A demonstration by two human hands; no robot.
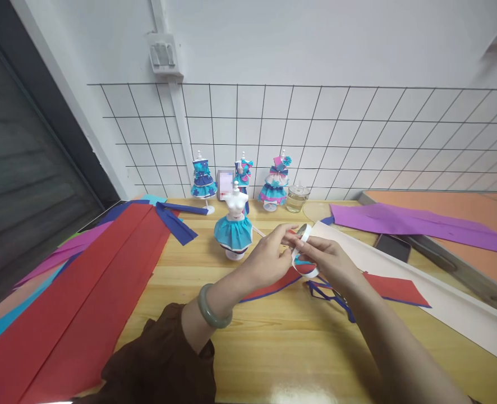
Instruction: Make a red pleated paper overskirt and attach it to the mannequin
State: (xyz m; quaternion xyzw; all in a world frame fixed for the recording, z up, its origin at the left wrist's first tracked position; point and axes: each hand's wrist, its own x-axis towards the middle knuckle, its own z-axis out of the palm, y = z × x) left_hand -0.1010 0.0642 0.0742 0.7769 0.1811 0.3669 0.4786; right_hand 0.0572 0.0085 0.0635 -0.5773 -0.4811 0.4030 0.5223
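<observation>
A roll of white tape [299, 242] is held between my two hands above the wooden table. My left hand [271, 249], with a green bangle at its wrist, has its fingers curled against the roll's left side. From the right, my right hand [328, 255] pinches the roll with thumb and fingers. A white loop hangs just below them. Beneath the hands lies a red strip [274, 284] with a blue edge, partly hidden. Close to my right wrist are blue-handled scissors [330, 297]. A small white dress form [234, 224] in a turquoise skirt stands to the left.
Three dressed mini forms stand along the wall, including a pink-and-blue one [276, 182], with a glass [298, 198] beside them. Red sheets [92, 280] cover the left side. A white strip [420, 283], purple sheet [400, 219] and dark phone [392, 248] lie right.
</observation>
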